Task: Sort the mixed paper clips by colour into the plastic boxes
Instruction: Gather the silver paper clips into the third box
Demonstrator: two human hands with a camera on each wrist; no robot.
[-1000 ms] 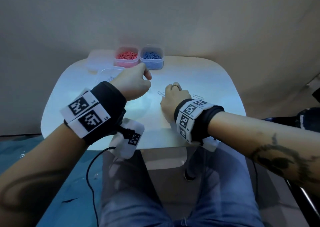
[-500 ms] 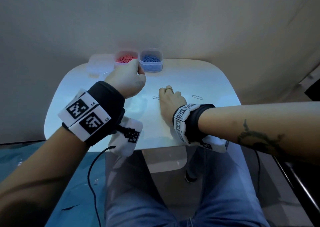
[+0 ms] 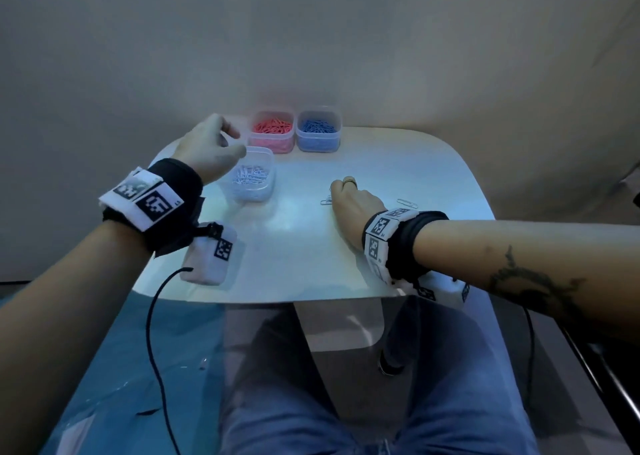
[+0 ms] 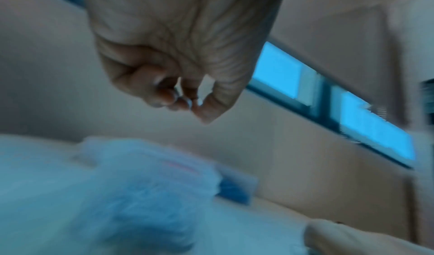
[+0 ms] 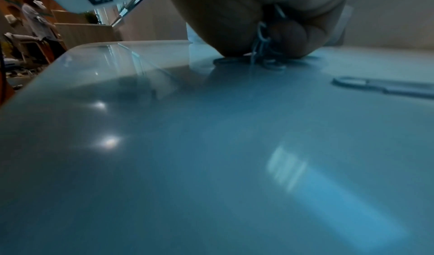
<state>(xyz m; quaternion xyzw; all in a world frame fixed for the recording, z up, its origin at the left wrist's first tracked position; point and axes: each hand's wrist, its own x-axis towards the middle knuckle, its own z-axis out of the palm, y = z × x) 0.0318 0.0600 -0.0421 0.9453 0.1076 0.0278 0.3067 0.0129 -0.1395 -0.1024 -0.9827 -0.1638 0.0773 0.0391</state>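
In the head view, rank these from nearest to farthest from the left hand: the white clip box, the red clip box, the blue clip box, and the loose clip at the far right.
From the left hand:
1. White clip box, just right of it, below the fingers.
2. Red clip box, next along the back edge.
3. Blue clip box, right of the red one.
4. Loose clip, beyond the right hand.

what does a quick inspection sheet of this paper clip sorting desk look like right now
surface: white table, glossy.
job's things: red clip box beside blue clip box at the far edge; white clip box nearer; loose white clip on the table.
clutter: nothing seen.
grippers: left hand above the white clip box, fingertips pinched, contents unclear; right hand on the table, gripping white clips.
cables: black cable hangs from left wrist.
surroundings: beige backdrop.
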